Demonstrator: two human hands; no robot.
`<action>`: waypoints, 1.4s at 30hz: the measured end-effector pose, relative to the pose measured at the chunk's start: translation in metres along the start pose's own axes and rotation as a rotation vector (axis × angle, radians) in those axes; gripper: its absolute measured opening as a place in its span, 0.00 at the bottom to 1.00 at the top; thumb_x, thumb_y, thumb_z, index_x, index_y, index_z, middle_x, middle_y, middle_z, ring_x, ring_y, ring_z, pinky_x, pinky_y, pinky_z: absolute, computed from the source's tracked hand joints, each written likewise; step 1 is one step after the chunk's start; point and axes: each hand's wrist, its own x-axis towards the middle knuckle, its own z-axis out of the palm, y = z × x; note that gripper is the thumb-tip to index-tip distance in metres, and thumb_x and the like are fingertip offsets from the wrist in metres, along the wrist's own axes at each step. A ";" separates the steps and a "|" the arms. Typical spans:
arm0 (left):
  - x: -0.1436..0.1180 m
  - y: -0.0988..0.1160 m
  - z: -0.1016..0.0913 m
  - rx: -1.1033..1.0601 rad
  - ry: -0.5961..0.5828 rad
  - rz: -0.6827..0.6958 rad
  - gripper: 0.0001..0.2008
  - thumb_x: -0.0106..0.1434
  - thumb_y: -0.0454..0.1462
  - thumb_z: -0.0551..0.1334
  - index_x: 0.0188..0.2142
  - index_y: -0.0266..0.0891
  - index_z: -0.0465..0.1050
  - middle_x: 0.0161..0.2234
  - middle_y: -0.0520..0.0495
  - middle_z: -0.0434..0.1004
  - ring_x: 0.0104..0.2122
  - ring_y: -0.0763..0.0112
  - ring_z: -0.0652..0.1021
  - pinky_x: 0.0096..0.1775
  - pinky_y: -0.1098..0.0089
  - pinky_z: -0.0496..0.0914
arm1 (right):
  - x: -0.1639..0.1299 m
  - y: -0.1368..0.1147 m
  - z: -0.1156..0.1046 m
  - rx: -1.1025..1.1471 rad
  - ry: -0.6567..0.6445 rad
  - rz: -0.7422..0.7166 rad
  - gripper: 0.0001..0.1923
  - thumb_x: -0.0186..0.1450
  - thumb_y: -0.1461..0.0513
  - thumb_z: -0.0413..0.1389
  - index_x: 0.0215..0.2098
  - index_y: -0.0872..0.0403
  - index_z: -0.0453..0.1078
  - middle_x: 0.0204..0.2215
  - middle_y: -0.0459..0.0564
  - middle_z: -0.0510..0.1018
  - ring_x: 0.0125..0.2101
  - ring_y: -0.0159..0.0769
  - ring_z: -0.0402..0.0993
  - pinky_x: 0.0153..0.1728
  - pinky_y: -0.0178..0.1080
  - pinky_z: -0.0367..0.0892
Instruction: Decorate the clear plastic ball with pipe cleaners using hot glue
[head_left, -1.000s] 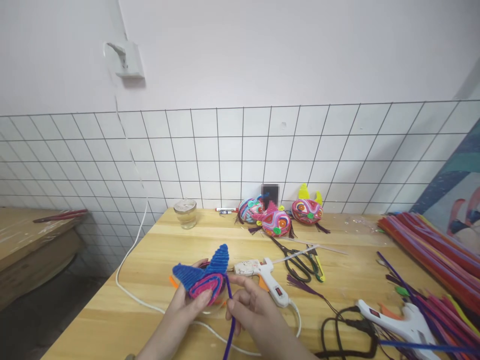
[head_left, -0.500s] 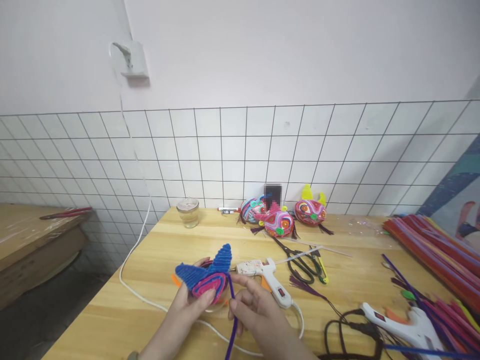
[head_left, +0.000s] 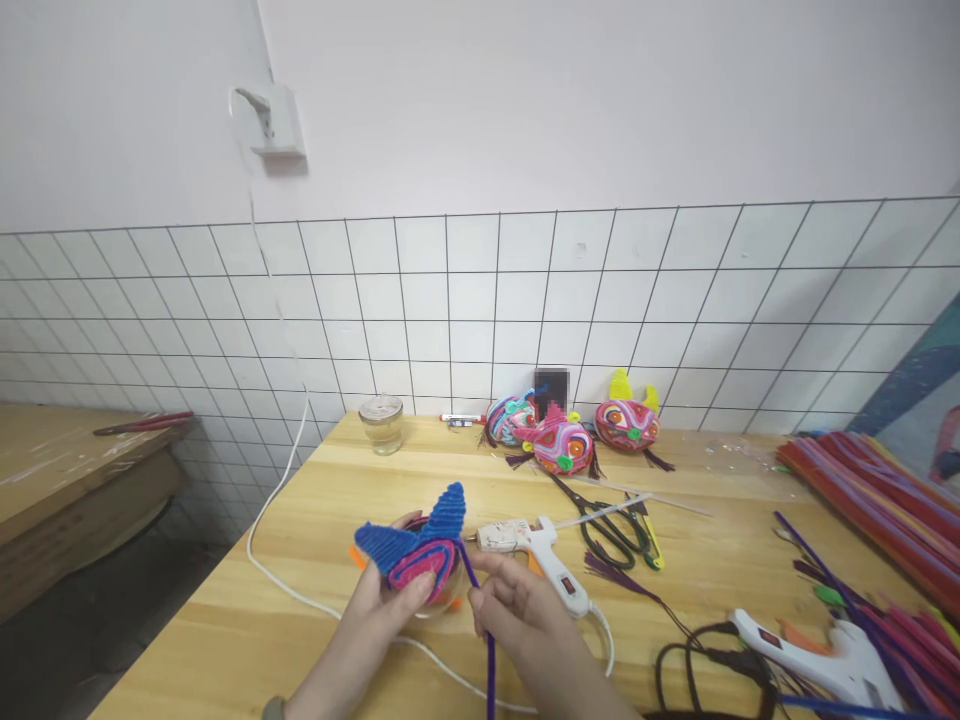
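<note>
My left hand [head_left: 390, 600] is closed around a half-made pipe-cleaner fish [head_left: 425, 568] with a blue forked tail and pink and blue coils; part of a clear round base shows below it. Between the thumb and fingers of my right hand [head_left: 517, 615] runs a purple pipe cleaner [head_left: 490, 665], its upper end against the fish's right side and its lower end hanging toward me. Just beyond my right fingers lies a white glue gun [head_left: 551, 565], its nozzle pointing left toward the fish.
Finished colourful fish [head_left: 566, 445] sit by the tiled wall, near a glass cup [head_left: 381, 425]. Black scissors [head_left: 607, 525] and a yellow cutter [head_left: 651, 540] lie behind the glue gun. On the right are a second glue gun [head_left: 817, 655] and bundled pipe cleaners [head_left: 862, 490]. A white cord [head_left: 292, 595] crosses the table.
The view has shifted slightly left. My right hand has drawn a little away from the fish, and the purple pipe cleaner's lower end has swung to the right. The left hand keeps its hold.
</note>
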 end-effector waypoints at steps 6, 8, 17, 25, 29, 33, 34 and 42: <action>0.000 -0.001 -0.001 0.015 0.016 0.009 0.36 0.50 0.47 0.69 0.57 0.41 0.64 0.57 0.39 0.69 0.56 0.50 0.69 0.56 0.58 0.64 | 0.000 0.000 -0.001 0.011 -0.018 -0.002 0.23 0.56 0.48 0.60 0.41 0.57 0.72 0.15 0.38 0.63 0.18 0.30 0.60 0.24 0.34 0.58; 0.000 -0.003 -0.002 0.023 0.010 0.012 0.35 0.50 0.47 0.68 0.57 0.41 0.64 0.57 0.39 0.70 0.56 0.50 0.69 0.56 0.58 0.64 | -0.001 0.000 0.000 0.014 -0.024 -0.002 0.24 0.56 0.47 0.59 0.41 0.57 0.71 0.14 0.37 0.62 0.17 0.29 0.58 0.22 0.33 0.57; 0.000 -0.002 -0.001 0.008 -0.034 -0.001 0.34 0.54 0.46 0.67 0.58 0.41 0.62 0.56 0.39 0.71 0.55 0.52 0.71 0.56 0.57 0.64 | -0.002 0.004 0.005 0.002 -0.004 0.036 0.34 0.57 0.42 0.54 0.48 0.60 0.69 0.09 0.33 0.55 0.11 0.26 0.50 0.15 0.30 0.48; -0.001 -0.005 -0.002 -0.028 0.002 -0.025 0.31 0.53 0.44 0.68 0.56 0.42 0.65 0.55 0.41 0.73 0.55 0.52 0.71 0.56 0.57 0.64 | -0.004 -0.005 0.002 -0.011 -0.038 0.040 0.34 0.57 0.43 0.55 0.50 0.61 0.70 0.09 0.33 0.53 0.12 0.25 0.48 0.15 0.30 0.48; -0.001 -0.006 -0.001 -0.051 0.001 -0.036 0.31 0.52 0.45 0.69 0.54 0.41 0.66 0.54 0.41 0.74 0.54 0.52 0.72 0.56 0.57 0.64 | -0.007 -0.010 0.003 -0.032 -0.035 0.045 0.34 0.57 0.43 0.55 0.49 0.60 0.71 0.09 0.34 0.53 0.12 0.25 0.47 0.15 0.30 0.48; -0.001 -0.008 0.001 -0.084 0.005 -0.034 0.34 0.51 0.45 0.69 0.56 0.41 0.64 0.53 0.39 0.74 0.54 0.51 0.72 0.56 0.55 0.64 | -0.009 -0.009 0.005 -0.065 -0.080 0.028 0.33 0.59 0.43 0.53 0.50 0.58 0.71 0.10 0.36 0.56 0.13 0.26 0.50 0.16 0.31 0.49; -0.002 -0.008 0.002 -0.087 0.001 -0.028 0.35 0.51 0.45 0.69 0.57 0.41 0.63 0.54 0.39 0.73 0.54 0.51 0.72 0.56 0.55 0.64 | -0.009 -0.009 0.005 -0.075 -0.091 0.025 0.33 0.59 0.43 0.53 0.51 0.58 0.71 0.10 0.37 0.57 0.13 0.27 0.51 0.16 0.31 0.50; -0.006 -0.007 0.006 -0.043 -0.022 0.001 0.37 0.54 0.46 0.67 0.60 0.40 0.58 0.58 0.37 0.68 0.57 0.53 0.68 0.57 0.57 0.63 | -0.013 -0.006 0.008 -0.138 -0.154 -0.086 0.32 0.64 0.45 0.49 0.58 0.58 0.63 0.13 0.37 0.54 0.15 0.28 0.52 0.17 0.32 0.54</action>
